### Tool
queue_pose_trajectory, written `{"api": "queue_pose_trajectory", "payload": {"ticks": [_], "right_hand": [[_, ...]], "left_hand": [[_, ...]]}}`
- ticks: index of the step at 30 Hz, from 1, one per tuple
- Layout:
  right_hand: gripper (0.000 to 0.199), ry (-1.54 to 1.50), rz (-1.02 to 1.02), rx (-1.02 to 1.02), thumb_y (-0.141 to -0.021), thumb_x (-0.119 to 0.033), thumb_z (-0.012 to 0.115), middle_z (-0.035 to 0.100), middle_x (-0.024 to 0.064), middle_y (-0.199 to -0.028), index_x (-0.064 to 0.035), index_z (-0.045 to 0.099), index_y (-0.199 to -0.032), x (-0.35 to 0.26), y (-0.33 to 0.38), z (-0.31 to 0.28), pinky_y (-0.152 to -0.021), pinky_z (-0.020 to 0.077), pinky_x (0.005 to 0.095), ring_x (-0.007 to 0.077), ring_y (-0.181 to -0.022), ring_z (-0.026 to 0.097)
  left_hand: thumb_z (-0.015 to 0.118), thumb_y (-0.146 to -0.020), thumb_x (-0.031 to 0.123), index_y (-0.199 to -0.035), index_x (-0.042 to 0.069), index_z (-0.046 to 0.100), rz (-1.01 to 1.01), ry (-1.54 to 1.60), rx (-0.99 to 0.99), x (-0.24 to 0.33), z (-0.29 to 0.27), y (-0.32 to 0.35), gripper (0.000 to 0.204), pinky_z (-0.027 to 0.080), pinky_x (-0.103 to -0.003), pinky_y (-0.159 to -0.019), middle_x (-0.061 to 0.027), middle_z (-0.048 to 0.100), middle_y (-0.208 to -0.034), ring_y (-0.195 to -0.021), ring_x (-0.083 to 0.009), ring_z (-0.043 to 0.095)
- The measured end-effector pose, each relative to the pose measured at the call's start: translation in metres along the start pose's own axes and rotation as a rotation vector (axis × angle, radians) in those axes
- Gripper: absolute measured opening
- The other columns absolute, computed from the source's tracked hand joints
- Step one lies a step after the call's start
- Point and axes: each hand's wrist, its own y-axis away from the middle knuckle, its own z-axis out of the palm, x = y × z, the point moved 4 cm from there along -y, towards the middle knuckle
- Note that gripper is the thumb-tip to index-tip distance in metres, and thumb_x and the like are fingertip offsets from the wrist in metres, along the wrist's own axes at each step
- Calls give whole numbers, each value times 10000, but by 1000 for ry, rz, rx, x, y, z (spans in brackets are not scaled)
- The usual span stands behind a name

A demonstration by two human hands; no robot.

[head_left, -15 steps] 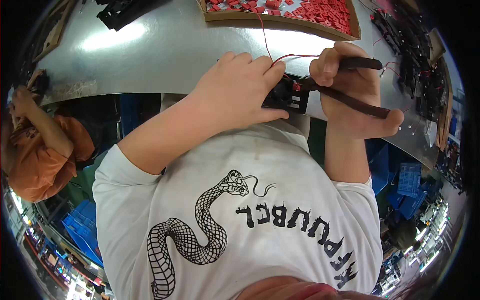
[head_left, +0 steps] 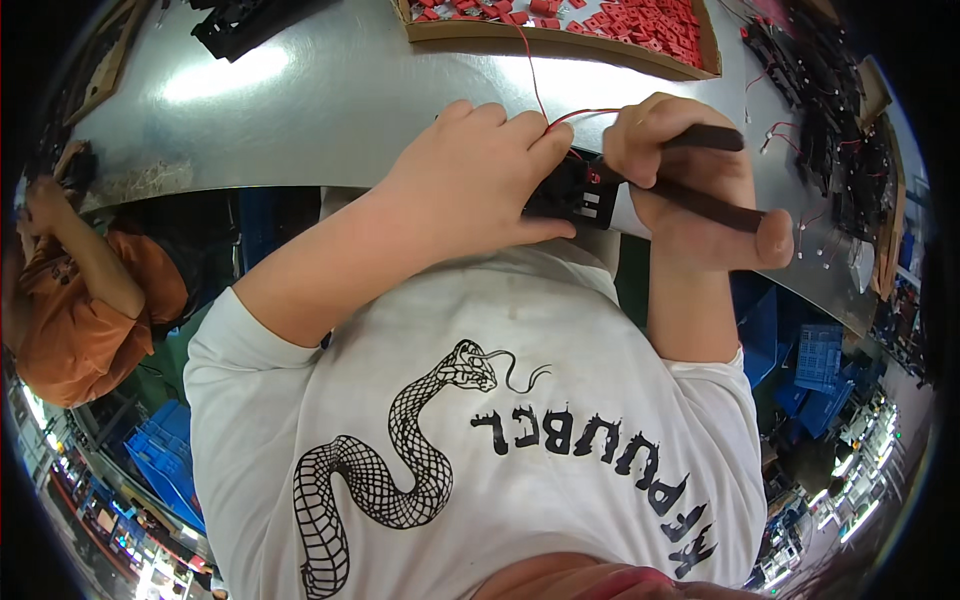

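Left hand point(head_left: 475, 178) holding black part point(head_left: 565, 200), partly covered; right hand point(head_left: 703, 178) gripping pliers point(head_left: 712, 206), tips unclear.

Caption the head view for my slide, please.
Left hand holds black part; right hand holds pliers at its red piece.

Module point(head_left: 575, 195) at near edge of table point(head_left: 330, 120), box point(head_left: 480, 31) behind, pliers point(head_left: 708, 204) right

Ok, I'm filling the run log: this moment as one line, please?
left hand: holding black part | right hand: gripping dark two-handled tool | beyond: box of red pieces
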Motion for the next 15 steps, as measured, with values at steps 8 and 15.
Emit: {"api": "queue_pose_trajectory", "payload": {"ticks": [8,15], "right_hand": [[891,-432,296,-677,-747,-683,651,708,239,-811,170,695,-998,9,-31,31,-485,420,307,192,-524,512],[1113,-213,-33,125,-752,-817,523,527,106,-1081,72,499,-1421,-19,11,2,-836,358,352,194,-922,431]], "left_hand": [[805,-761,529,-1264,91,631,203,103,-82,-14,-4,-10,690,486,-395,-871,-54,673,-1022,-924,-270,648],[812,-740,524,-1254,64,630,86,-34,57,-8,-1,6,714,484,-384,-836,-54,667,-1011,-903,-248,643]]}}
